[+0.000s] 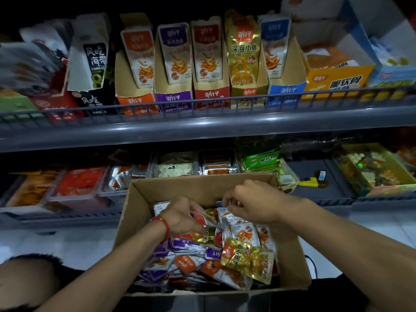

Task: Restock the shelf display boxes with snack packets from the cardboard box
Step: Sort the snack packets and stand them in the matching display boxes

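An open cardboard box (pixel 144 199) sits in front of me, filled with several snack packets in gold, orange, purple and red. A large gold packet (pixel 247 257) lies on top at the right. My left hand (pixel 182 216), with a red string on its wrist, pinches a red-topped packet (pixel 199 218) inside the box. My right hand (pixel 249 202) reaches in beside it and pinches the top edge of a white packet (pixel 227 216). On the upper shelf stand the display boxes: orange (pixel 135 101), purple (pixel 173 97), red (pixel 211 94), gold (pixel 247 92) and blue (pixel 286 90).
A grey wire rail (pixel 202 102) runs along the upper shelf's front. Black seaweed boxes (pixel 90 102) stand left of the display boxes, a yellow box (pixel 337 79) to their right. The lower shelf holds clear trays of snacks (pixel 81 183) and a yellow tool (pixel 311 182).
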`<state>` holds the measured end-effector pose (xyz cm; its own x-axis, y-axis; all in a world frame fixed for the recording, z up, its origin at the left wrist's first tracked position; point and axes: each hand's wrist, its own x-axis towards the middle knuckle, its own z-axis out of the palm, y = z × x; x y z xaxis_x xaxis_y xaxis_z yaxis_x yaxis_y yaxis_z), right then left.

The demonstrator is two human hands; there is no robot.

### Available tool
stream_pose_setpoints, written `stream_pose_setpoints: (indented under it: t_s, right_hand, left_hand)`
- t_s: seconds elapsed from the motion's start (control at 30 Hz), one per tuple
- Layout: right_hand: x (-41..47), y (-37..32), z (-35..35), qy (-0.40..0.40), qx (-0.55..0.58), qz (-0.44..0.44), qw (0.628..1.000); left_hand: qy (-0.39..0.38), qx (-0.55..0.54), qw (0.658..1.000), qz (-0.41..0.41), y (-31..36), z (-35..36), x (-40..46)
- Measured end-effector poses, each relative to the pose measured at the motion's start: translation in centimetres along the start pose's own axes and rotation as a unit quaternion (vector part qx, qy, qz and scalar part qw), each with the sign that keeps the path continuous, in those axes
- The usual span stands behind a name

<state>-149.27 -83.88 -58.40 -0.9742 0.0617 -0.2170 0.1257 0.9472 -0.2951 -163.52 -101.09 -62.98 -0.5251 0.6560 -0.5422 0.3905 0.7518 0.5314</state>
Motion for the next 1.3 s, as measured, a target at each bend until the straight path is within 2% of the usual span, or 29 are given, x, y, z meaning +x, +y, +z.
stream_pose_setpoints:
  t_s: [0.1,0.17,0.23,0.33,0.47,0.53,0.6,0.8,0.9,1.07,1.2,1.3]
  right_hand:
    - [0.6,-0.2,0.1,-0.009,0.068,0.008,0.998]
    - [0.7,-0.3,-0.1,-0.032,0.175,0.03,0.984]
    - [0.5,-0.5,-0.7,-0.048,0.322,0.048,0.944]
    - [0.0,-0.9,-2.0,0.011,0.426,0.065,0.902]
    - [-0.5,-1.7,-2.8,0.093,0.53,0.111,0.836]
    - [-0.7,-2.5,-3.1,0.145,0.577,0.13,0.793]
    - [-0.9,-2.9,-3.4,0.199,0.597,0.137,0.765]
    - [-1.1,-3.0,-4.6,0.256,0.619,0.146,0.728]
    - [-1.5,-2.5,-5.5,0.29,0.588,0.154,0.739]
    - [-1.9,-2.1,-7.9,0.286,0.559,0.146,0.764]
    - [-1.4,-3.0,-13.4,0.337,0.424,0.112,0.833]
    - [-0.1,-2.9,-19.4,0.434,0.288,0.06,0.852]
  left_hand:
    - [-0.07,-0.025,0.995,0.064,1.9,-2.4,-2.6]
    - [-0.123,-0.129,0.978,0.113,2.3,-4.1,-4.2]
    - [-0.148,-0.249,0.945,0.153,2.4,-5.3,-5.2]
    - [-0.083,-0.386,0.9,0.186,2.9,-5.7,-5.9]
    - [-0.003,-0.522,0.84,0.152,3.8,-5.1,-5.6]
    - [-0.016,-0.524,0.84,0.136,4.0,-4.9,-5.9]
    - [-0.044,-0.473,0.869,0.136,4.2,-4.3,-6.4]
    - [-0.011,-0.458,0.879,0.134,4.0,-3.7,-6.6]
    - [-0.012,-0.466,0.874,0.141,4.2,-4.5,-6.9]
    - [0.022,-0.54,0.827,0.156,4.8,-6.2,-7.4]
    - [0.086,-0.541,0.817,0.177,5.0,-7.9,-7.8]
    - [0.114,-0.527,0.824,0.175,4.7,-9.3,-8.0]
